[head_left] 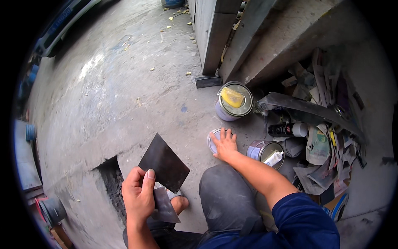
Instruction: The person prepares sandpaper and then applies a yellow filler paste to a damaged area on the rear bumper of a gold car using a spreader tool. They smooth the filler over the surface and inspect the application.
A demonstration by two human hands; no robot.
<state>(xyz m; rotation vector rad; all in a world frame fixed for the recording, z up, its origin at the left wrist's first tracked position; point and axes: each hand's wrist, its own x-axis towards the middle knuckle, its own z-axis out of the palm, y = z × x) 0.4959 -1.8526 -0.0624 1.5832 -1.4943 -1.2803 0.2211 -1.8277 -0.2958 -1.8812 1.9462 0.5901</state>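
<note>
My left hand [139,195] pinches a dark, thin, square plate [165,162] between thumb and fingers, one corner pointing up. A second, greyer plate [165,206] shows just below that hand; whether the same fingers hold it is hard to tell. Over a small, pale round can [210,144] on the floor, my right hand [225,146] reaches down with its fingers spread around the top rim, covering much of it. Behind this can stands a larger tin [227,112] with a yellow, smeared piece [232,97] on its lid. To the right, an open-topped tin [259,150] carries a white tube [273,158].
A black spray can [286,130] with a white cap lies beside a long dark curved panel [309,110]. Crumpled papers [319,147] heap at the right. Grey posts [211,37] rise at the back. A dark hole [112,178] breaks the concrete floor [103,112] left of me.
</note>
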